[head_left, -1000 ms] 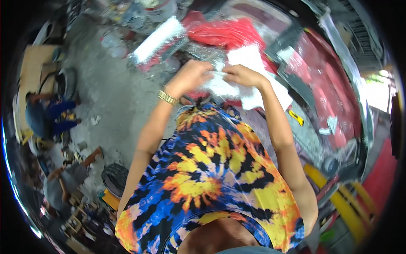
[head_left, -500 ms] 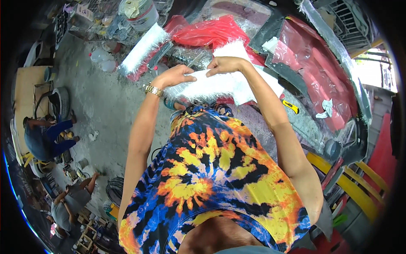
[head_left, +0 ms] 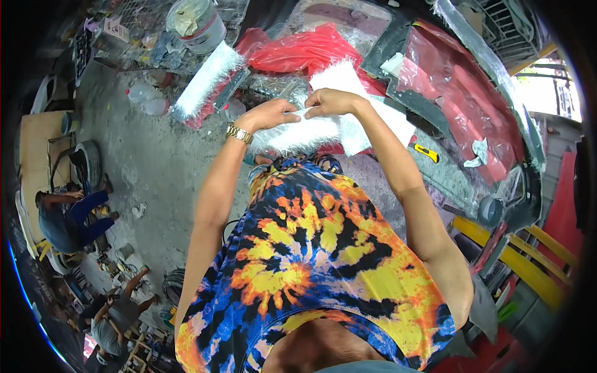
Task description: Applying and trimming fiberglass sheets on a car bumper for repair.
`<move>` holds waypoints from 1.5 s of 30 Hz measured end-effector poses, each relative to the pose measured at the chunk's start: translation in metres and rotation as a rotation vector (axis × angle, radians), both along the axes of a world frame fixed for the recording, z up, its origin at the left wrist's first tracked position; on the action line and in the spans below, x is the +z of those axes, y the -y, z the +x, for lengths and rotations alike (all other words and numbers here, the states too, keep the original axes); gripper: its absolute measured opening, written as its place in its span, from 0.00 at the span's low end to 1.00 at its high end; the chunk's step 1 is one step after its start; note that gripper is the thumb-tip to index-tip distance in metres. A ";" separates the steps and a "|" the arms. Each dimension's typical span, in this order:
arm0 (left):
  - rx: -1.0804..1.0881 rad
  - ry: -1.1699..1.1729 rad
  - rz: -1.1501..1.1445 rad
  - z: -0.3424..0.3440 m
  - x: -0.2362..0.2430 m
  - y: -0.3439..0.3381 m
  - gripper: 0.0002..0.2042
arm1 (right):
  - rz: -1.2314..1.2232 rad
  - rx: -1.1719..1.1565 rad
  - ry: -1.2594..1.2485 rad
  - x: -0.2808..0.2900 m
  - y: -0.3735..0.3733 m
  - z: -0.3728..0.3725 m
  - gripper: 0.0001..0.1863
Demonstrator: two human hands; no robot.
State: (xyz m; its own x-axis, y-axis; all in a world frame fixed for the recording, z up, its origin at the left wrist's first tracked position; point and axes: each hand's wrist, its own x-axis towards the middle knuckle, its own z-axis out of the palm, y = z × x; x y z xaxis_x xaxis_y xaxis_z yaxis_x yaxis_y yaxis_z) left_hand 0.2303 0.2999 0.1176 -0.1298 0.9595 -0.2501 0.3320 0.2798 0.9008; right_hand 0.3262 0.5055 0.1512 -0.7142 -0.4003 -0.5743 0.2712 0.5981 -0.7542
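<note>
A white fiberglass mat piece (head_left: 301, 135) with frayed edges is held up in front of my body. My left hand (head_left: 272, 115), a gold watch on its wrist, pinches the mat's upper edge. Just to its right, my right hand (head_left: 331, 102) pinches the same edge, thumb and fingers pressed together. The two sets of fingertips almost meet. Behind and to the right of the held piece lie more white mat sheets (head_left: 380, 128) and a smaller upright piece (head_left: 337, 78). Another fuzzy white strip (head_left: 210, 78) rests on a block to the left.
Crumpled red plastic film (head_left: 305, 50) lies beyond my hands. A yellow utility knife (head_left: 426, 153) sits at the right, near a large panel mould covered in red film (head_left: 457, 102). At the far left are a bucket (head_left: 198, 28) and clear jugs (head_left: 147, 98). Two people (head_left: 62, 217) work on the left.
My left hand has slid right along the mat's edge, so my fingertips are closer together. The mat hangs a little more bunched between them. The view has shifted slightly.
</note>
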 end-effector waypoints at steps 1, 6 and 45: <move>-0.043 -0.022 -0.039 -0.001 0.001 -0.001 0.19 | 0.095 0.011 -0.108 -0.001 0.002 0.001 0.15; -0.029 0.015 -0.141 -0.015 -0.001 0.009 0.19 | 0.078 -0.124 -0.201 -0.007 -0.004 0.001 0.14; 1.083 -0.459 0.088 -0.059 -0.080 0.175 0.10 | -0.272 -0.521 -0.022 -0.079 0.083 -0.041 0.19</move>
State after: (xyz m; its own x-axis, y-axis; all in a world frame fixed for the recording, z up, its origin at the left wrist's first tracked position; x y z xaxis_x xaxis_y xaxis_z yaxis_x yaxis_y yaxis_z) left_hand 0.1717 0.1252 0.0381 -0.9476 0.3055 0.0933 0.2575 0.5578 0.7890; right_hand 0.2850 0.4229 0.0721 -0.8668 -0.1239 -0.4831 0.4602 0.1745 -0.8705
